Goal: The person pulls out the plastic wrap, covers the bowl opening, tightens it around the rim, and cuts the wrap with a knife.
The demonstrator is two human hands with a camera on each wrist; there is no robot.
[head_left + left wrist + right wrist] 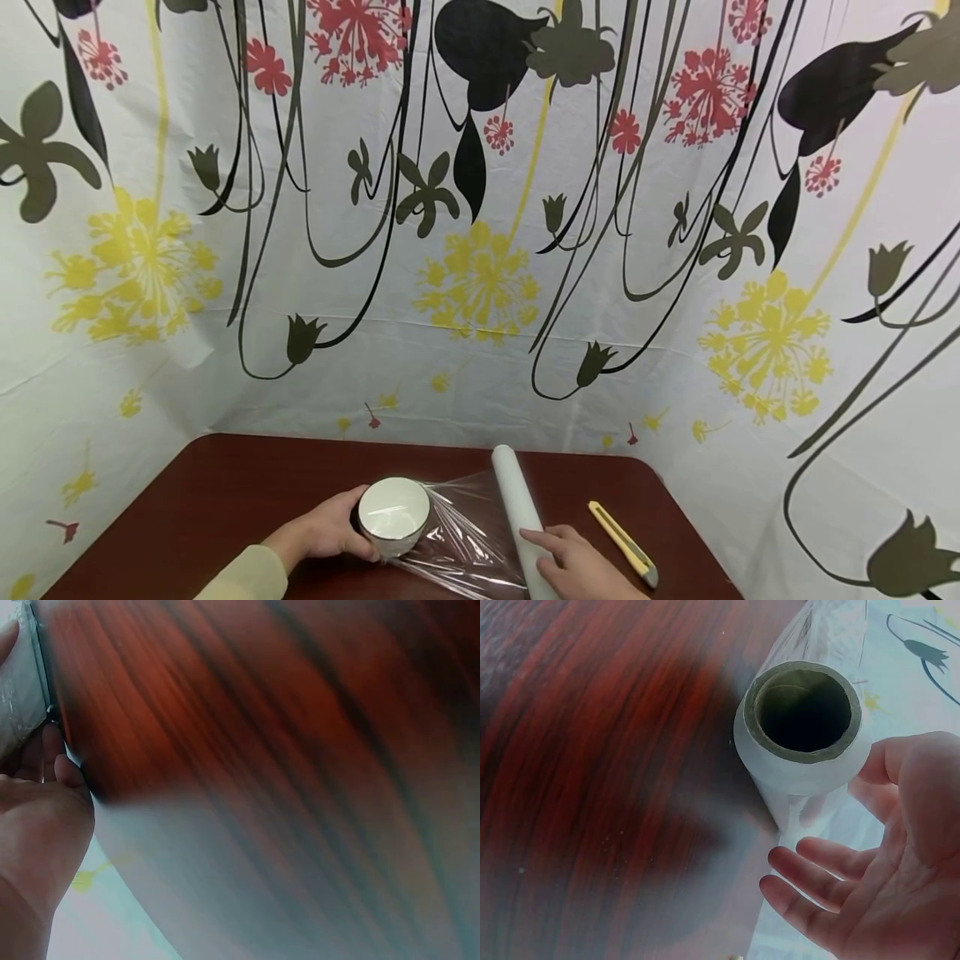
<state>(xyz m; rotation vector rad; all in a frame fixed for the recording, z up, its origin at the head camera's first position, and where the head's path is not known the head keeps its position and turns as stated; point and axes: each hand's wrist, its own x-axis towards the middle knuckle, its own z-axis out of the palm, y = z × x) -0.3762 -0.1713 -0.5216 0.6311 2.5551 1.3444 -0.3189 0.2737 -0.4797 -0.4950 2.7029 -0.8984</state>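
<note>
My left hand (334, 525) grips a round white bowl (394, 510) by its left side, thumb in front. In the left wrist view only the edge of the bowl (21, 694) shows, with wrinkled film on it, beside the left hand (45, 817). Clear plastic wrap (468, 533) stretches from the bowl to a long white roll (516, 508) lying on the table. My right hand (581, 567) touches the roll with its fingers extended. In the right wrist view the hollow core of the roll (802, 776) faces the camera, the right hand (885, 847) beside it.
A yellow utility knife (622, 543) lies on the dark red wood-grain table (300, 462), right of the roll. Behind the table and at both sides hangs a white flower-patterned curtain (480, 375).
</note>
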